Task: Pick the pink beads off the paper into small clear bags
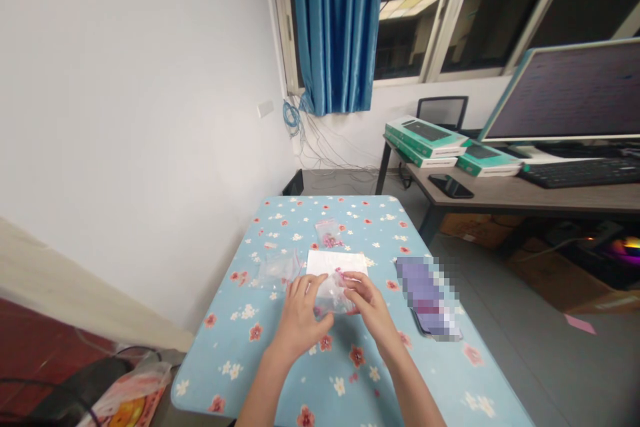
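Over a small table with a light blue flowered cloth, both my hands grip one small clear plastic bag with something pink inside. My left hand pinches its left side, fingers closed. My right hand pinches its right edge. Just beyond the bag lies a white sheet of paper. A second clear bag with pink bits rests farther back, and an empty-looking clear bag lies to the left.
A phone with a blurred screen lies on the table's right side. To the right stands a desk with green boxes, a dark phone, a keyboard and a monitor. A white wall is on the left, a blue curtain behind.
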`<state>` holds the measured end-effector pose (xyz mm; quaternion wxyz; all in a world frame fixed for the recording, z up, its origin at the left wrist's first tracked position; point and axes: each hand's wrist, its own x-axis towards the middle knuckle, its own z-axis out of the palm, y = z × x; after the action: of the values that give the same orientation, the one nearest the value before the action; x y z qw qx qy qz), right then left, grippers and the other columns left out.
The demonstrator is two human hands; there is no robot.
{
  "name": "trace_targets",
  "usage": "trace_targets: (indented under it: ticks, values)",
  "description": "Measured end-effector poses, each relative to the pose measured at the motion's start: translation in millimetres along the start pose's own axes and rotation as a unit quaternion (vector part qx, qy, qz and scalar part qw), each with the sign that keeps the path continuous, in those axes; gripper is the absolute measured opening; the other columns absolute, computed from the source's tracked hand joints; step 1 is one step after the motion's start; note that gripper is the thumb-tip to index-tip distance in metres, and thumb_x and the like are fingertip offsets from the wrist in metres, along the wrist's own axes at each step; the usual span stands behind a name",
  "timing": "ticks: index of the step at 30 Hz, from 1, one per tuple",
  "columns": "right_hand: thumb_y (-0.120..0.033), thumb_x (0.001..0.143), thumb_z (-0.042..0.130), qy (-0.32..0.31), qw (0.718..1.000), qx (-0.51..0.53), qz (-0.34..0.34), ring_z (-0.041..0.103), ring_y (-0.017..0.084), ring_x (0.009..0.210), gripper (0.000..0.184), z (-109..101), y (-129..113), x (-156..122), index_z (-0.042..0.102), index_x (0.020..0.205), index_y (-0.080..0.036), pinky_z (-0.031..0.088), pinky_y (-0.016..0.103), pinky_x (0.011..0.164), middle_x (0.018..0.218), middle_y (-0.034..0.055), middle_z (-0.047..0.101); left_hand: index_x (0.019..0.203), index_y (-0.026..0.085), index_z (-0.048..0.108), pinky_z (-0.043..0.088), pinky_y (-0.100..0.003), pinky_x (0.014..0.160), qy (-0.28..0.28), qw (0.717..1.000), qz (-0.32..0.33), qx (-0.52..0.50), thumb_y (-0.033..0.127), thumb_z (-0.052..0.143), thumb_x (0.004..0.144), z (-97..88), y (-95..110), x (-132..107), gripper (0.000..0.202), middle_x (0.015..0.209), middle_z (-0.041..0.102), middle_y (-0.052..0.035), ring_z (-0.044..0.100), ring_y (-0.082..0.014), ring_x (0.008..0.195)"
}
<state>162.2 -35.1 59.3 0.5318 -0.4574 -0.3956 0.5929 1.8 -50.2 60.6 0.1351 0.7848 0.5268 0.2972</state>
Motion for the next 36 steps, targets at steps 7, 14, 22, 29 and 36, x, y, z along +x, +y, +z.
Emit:
trace_targets:
  ticks: [7,14,22,29,36]
  values:
    - [-0.033,0.069,0.064,-0.065,0.973,0.192,0.113,0.063,0.023,0.097,0.041,8.2,15.0,-0.9,0.064,0.108,-0.02,0.052,0.031,0.071,0.108,0.0071,0.068,0.123,0.026,0.05,0.035,-0.043,0.094,-0.036,0.995,0.044,0.076,0.014,0.056,0.067,-18.4,8.2,6.9,0.058,0.107,0.05,-0.0056,0.044,-0.0249,0.102]
    - [-0.034,0.066,0.072,0.083,0.963,0.232,0.108,0.066,0.017,0.083,0.031,28.7,37.4,0.0,0.068,0.092,-0.017,0.052,0.021,0.058,0.095,0.003,0.071,0.126,0.029,0.049,0.033,-0.044,0.097,-0.074,0.989,0.073,0.105,0.01,0.056,0.064,-27.9,15.2,14.9,0.065,0.105,0.05,-0.005,0.044,-0.025,0.102]
    - [-0.026,0.071,0.068,0.068,0.932,0.319,0.156,0.068,0.016,0.068,0.012,21.0,49.3,9.6,0.063,0.08,-0.019,0.056,0.022,0.052,0.073,0.0017,0.07,0.131,0.03,0.043,0.036,-0.044,0.099,-0.067,0.998,0.023,-0.004,0.018,0.061,0.07,-32.1,6.6,11.4,0.065,0.128,0.042,-0.0068,0.042,-0.0259,0.118]
    - [-0.023,0.075,0.064,0.073,0.914,0.364,0.161,0.069,0.015,0.065,0.007,23.4,62.3,15.1,0.061,0.081,-0.018,0.056,0.02,0.051,0.071,0.002,0.069,0.123,0.027,0.053,0.045,-0.037,0.092,-0.048,0.984,-0.061,-0.163,0.024,0.057,0.08,-34.9,6.6,8.9,0.043,0.115,0.055,-0.0054,0.059,-0.0168,0.093]
    - [-0.023,0.075,0.063,0.084,0.907,0.372,0.181,0.066,0.011,0.056,0.007,29.5,63.7,14.0,0.06,0.08,-0.018,0.054,0.017,0.048,0.067,0.0004,0.069,0.1,0.018,0.069,0.05,-0.03,0.075,-0.007,0.964,-0.104,-0.245,0.021,0.057,0.078,-26.8,2.1,15.7,0.026,0.091,0.064,-0.0055,0.06,-0.0135,0.073]
